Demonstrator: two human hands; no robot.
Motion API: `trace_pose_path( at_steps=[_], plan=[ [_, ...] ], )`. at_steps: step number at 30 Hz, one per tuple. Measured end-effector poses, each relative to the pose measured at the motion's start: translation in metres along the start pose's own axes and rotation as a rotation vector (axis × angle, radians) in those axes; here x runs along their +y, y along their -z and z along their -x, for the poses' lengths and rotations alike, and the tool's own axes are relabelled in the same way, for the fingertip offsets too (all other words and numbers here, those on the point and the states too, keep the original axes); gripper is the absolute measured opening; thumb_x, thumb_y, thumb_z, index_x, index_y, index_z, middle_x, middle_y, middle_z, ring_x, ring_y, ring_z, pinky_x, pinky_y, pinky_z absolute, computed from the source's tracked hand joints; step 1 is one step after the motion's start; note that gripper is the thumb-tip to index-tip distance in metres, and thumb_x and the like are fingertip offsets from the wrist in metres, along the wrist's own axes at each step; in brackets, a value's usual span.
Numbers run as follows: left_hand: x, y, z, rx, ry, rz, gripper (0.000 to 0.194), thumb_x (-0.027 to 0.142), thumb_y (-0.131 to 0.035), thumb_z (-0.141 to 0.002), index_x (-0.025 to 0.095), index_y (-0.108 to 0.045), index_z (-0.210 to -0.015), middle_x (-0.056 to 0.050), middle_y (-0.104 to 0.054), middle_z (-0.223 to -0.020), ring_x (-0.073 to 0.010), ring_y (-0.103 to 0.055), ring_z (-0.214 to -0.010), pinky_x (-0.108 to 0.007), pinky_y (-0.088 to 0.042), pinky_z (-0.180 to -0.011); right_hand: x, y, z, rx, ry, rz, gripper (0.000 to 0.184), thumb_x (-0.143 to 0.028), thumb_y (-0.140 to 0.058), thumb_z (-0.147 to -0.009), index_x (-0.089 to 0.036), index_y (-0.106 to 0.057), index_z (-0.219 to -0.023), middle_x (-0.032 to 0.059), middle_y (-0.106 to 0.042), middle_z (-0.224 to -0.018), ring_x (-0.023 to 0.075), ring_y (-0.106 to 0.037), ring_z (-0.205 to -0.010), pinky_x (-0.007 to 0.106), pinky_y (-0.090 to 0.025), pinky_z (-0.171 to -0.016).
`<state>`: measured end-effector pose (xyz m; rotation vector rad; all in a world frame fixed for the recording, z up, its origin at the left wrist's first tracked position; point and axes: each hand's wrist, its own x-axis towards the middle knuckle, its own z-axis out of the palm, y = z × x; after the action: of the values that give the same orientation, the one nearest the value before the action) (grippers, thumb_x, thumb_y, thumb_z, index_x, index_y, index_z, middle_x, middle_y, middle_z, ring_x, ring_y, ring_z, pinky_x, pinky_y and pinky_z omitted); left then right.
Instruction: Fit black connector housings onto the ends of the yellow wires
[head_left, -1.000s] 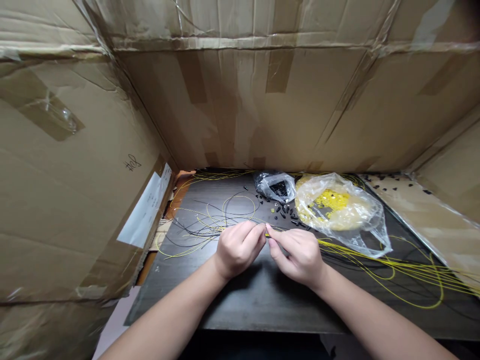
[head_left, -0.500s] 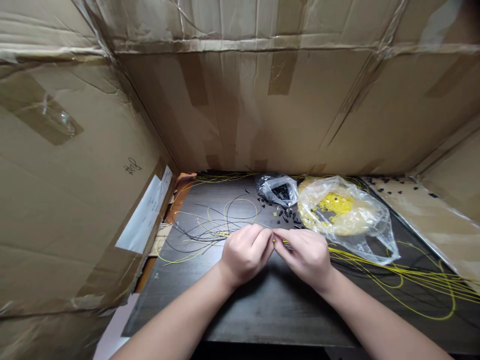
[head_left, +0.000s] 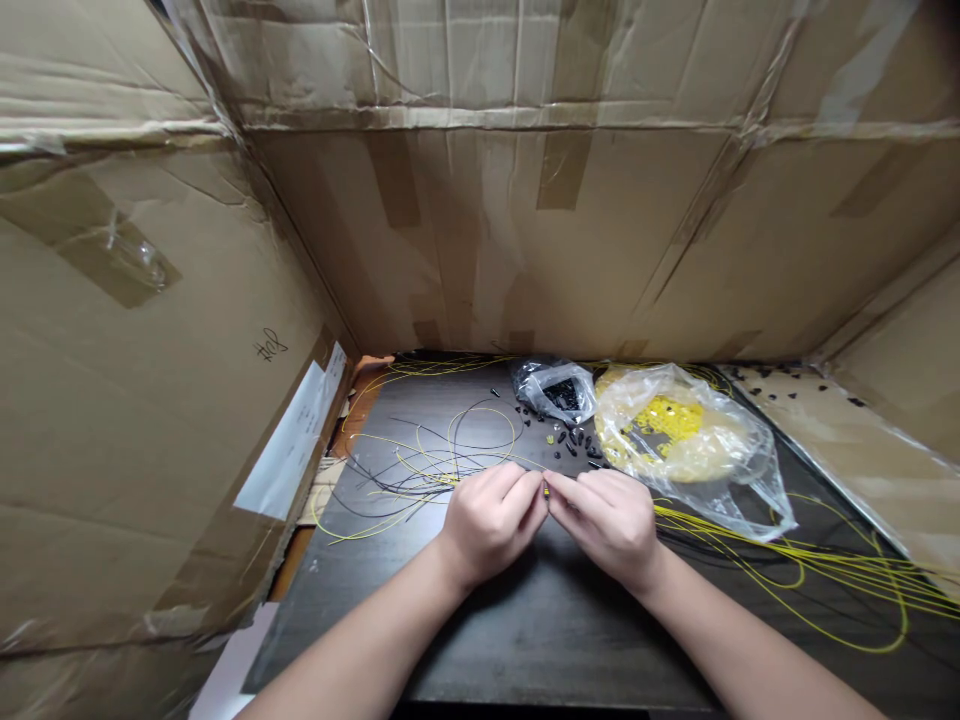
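Observation:
My left hand (head_left: 491, 520) and my right hand (head_left: 611, 520) meet at their fingertips over the table, both closed in a pinch. Between the fingertips shows a small black-and-yellow connector (head_left: 547, 492); most of it is covered by fingers. A spread of thin black and yellow wire ends (head_left: 405, 480) lies left of my left hand. From behind my right hand, a bundle of yellow wires (head_left: 750, 545) stretches to the right edge. Whether either hand also grips a wire is hidden.
Beyond my hands lie a clear bag of black parts (head_left: 562, 390) and a larger clear bag of yellow parts (head_left: 679, 420). Loose black pieces (head_left: 574, 440) are scattered near them. Cardboard walls (head_left: 480, 240) enclose the dark table (head_left: 525, 640) at the back and sides.
The camera view has tilted slightly, so the scene sits a little lower. My hands stay fingertip to fingertip, and more of the black-and-yellow connector shows between them.

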<state>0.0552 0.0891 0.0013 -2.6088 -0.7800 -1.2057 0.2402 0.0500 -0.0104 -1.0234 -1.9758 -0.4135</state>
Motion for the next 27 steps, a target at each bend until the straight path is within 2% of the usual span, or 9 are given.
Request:
trace_pose_path(
  at_steps=[9,15,17,19,22,24,27],
  plan=[
    [-0.005,0.002,0.004,0.033,-0.023,0.005,0.007,0.013,-0.061,-0.086,0.016,-0.065,-0.082,-0.001,-0.056,-0.064,-0.0147,-0.049,-0.058,-0.030,-0.037,-0.056,-0.009,-0.002,0.002,-0.008,-0.001,-0.123,0.041,-0.008,-0.064,-0.086,-0.011,-0.060,-0.126,0.0033,-0.067,-0.071,0.0146,-0.055,-0.058,0.030,-0.041,-0.059],
    [-0.006,0.002,0.004,0.042,-0.018,0.023,0.007,0.013,-0.061,-0.086,0.016,-0.064,-0.081,-0.001,-0.056,-0.064,-0.0144,-0.048,-0.057,-0.029,-0.037,-0.056,-0.013,0.001,0.002,-0.051,-0.046,-0.265,0.042,-0.009,-0.058,-0.088,-0.012,-0.059,-0.130,0.0050,-0.068,-0.074,0.0161,-0.058,-0.060,0.031,-0.044,-0.059],
    [-0.007,0.003,0.003,0.062,0.000,0.013,0.006,0.012,-0.062,-0.085,0.016,-0.064,-0.082,0.000,-0.056,-0.064,-0.0140,-0.049,-0.058,-0.028,-0.037,-0.056,-0.010,0.004,-0.002,-0.098,-0.125,-0.349,0.041,-0.011,-0.053,-0.092,-0.015,-0.058,-0.132,0.0061,-0.069,-0.082,0.0164,-0.062,-0.068,0.031,-0.048,-0.065],
    [-0.009,0.003,0.002,0.076,0.021,0.024,0.005,0.012,-0.062,-0.085,0.016,-0.064,-0.086,0.000,-0.057,-0.066,-0.0137,-0.050,-0.059,-0.027,-0.039,-0.057,-0.005,0.008,-0.008,-0.141,-0.282,-0.438,0.040,-0.015,-0.045,-0.097,-0.017,-0.057,-0.135,0.0074,-0.069,-0.092,0.0170,-0.064,-0.079,0.032,-0.051,-0.073],
    [-0.008,0.004,0.001,0.086,0.040,0.057,0.009,0.010,-0.062,-0.085,0.016,-0.064,-0.091,-0.001,-0.060,-0.070,-0.0133,-0.053,-0.062,-0.027,-0.041,-0.059,0.004,0.015,-0.018,-0.183,-0.510,-0.544,0.041,-0.020,-0.037,-0.100,-0.020,-0.055,-0.138,0.0064,-0.064,-0.092,0.0164,-0.060,-0.080,0.032,-0.053,-0.075],
    [-0.007,0.005,0.001,0.084,0.037,0.070,0.010,0.010,-0.063,-0.084,0.016,-0.064,-0.091,-0.001,-0.059,-0.070,-0.0132,-0.052,-0.061,-0.027,-0.041,-0.058,0.009,0.018,-0.023,-0.222,-0.570,-0.629,0.041,-0.023,-0.037,-0.101,-0.023,-0.054,-0.138,0.0054,-0.062,-0.091,0.0153,-0.059,-0.078,0.031,-0.054,-0.073],
    [-0.004,0.006,0.000,0.088,0.026,0.071,0.010,0.010,-0.064,-0.083,0.016,-0.064,-0.091,-0.001,-0.059,-0.068,-0.0131,-0.051,-0.060,-0.027,-0.039,-0.057,0.008,0.021,-0.026,-0.247,-0.658,-0.812,0.036,-0.026,-0.044,-0.101,-0.026,-0.057,-0.134,0.0059,-0.066,-0.102,0.0147,-0.064,-0.085,0.031,-0.057,-0.080]
  ],
)
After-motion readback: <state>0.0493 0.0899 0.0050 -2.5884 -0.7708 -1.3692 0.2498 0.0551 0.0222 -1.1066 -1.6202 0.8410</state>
